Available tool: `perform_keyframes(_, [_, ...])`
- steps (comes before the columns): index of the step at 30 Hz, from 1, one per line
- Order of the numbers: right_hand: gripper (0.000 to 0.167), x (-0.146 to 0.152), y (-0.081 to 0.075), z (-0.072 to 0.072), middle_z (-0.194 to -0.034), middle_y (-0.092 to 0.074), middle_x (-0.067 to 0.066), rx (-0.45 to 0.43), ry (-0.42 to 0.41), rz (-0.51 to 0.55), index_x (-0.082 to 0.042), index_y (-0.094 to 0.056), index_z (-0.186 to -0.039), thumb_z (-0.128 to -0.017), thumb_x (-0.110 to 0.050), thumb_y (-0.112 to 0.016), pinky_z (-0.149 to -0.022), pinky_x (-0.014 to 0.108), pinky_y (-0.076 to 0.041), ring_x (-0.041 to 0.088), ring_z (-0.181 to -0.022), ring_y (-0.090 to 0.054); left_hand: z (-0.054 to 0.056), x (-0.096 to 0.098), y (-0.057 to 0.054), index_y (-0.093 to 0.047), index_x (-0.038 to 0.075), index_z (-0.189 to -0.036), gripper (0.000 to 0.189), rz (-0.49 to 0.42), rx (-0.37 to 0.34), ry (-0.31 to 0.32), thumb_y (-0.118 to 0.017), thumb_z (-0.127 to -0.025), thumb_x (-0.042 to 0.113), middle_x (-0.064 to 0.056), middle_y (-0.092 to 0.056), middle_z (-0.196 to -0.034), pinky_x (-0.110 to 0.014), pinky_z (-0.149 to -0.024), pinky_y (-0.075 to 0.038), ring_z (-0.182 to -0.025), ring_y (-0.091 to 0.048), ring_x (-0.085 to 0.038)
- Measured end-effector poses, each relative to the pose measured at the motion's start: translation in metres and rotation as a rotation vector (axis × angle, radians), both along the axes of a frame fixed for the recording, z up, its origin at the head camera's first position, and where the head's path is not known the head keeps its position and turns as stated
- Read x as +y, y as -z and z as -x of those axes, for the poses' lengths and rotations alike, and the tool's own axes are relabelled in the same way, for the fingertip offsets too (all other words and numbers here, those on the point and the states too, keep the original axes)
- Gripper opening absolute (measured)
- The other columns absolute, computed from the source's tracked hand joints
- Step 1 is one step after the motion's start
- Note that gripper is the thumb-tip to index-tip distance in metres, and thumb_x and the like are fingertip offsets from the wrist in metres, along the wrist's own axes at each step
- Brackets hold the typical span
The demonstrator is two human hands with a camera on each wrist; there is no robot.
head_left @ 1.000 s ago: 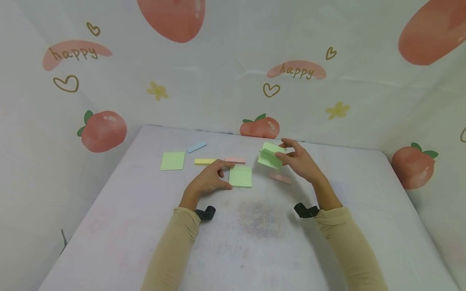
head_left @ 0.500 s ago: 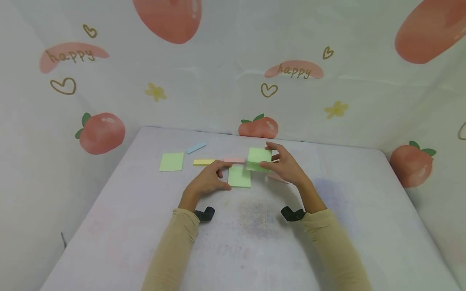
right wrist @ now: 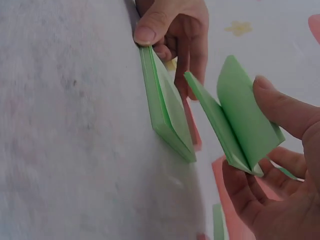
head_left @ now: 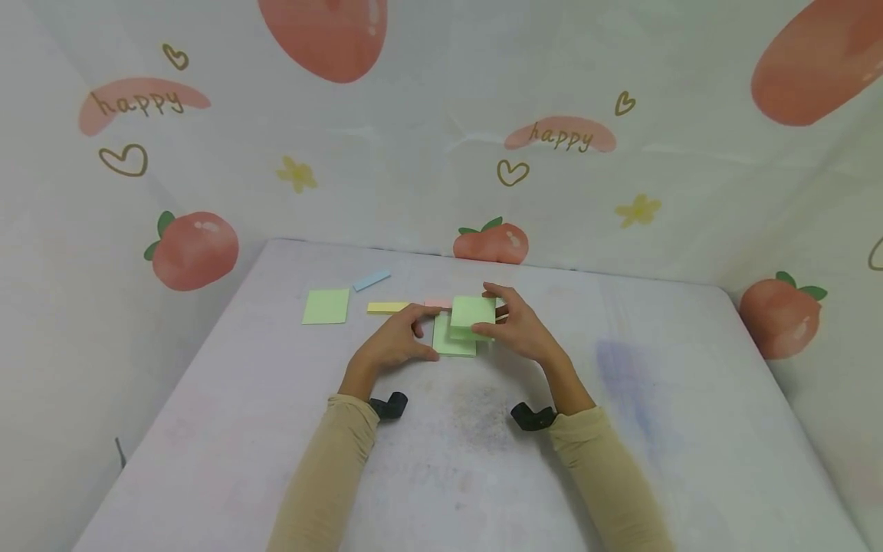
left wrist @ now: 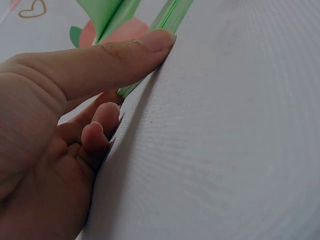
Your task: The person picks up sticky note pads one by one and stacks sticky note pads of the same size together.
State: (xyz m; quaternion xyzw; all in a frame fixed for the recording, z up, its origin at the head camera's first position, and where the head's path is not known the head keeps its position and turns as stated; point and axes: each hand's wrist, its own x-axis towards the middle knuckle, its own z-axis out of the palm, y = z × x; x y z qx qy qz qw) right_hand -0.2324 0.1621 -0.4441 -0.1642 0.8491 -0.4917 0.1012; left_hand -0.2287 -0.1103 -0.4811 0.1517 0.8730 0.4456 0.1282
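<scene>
A green sticky note pad [head_left: 457, 348] lies on the table. My left hand [head_left: 393, 339] holds its left side, the thumb at the near corner and a finger at the far one. Above this pad, my right hand [head_left: 522, 330] pinches a second green sticky note pad [head_left: 472, 310] between thumb and fingers. In the right wrist view the raised pad [right wrist: 250, 117] is parted like an open booklet, and the pad on the table [right wrist: 172, 107] has its top sheets slightly lifted. The raised pad hides part of the lower one in the head view.
Another green square note [head_left: 326, 307] lies at the left of the white table [head_left: 228, 429]. Behind my left hand are a yellow strip [head_left: 386, 307], a partly hidden pink strip [head_left: 437, 303] and a blue strip [head_left: 372, 280]. A printed cloth wall [head_left: 414, 115] stands behind the table.
My right hand has carried its green pad leftward and lower, from beside the table pad to over it. The pad looks more level. The left hand has stayed put.
</scene>
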Motion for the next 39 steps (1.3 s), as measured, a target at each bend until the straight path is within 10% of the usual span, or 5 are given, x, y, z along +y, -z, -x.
perform_keyframes(39, [0.089,-0.023,0.032,-0.002,-0.134,-0.058,0.016,0.075,-0.105,-0.106,-0.004,-0.042,-0.152,-0.080,-0.024,-0.089,-0.084,0.029,-0.049,0.024,-0.102,-0.061,0.001,0.000,-0.003,-0.047,0.023,-0.152,0.090,0.004,-0.018,0.020,-0.091,-0.074,0.020,-0.007,-0.053,-0.106,-0.033,-0.075,-0.043,-0.090,-0.048,-0.022])
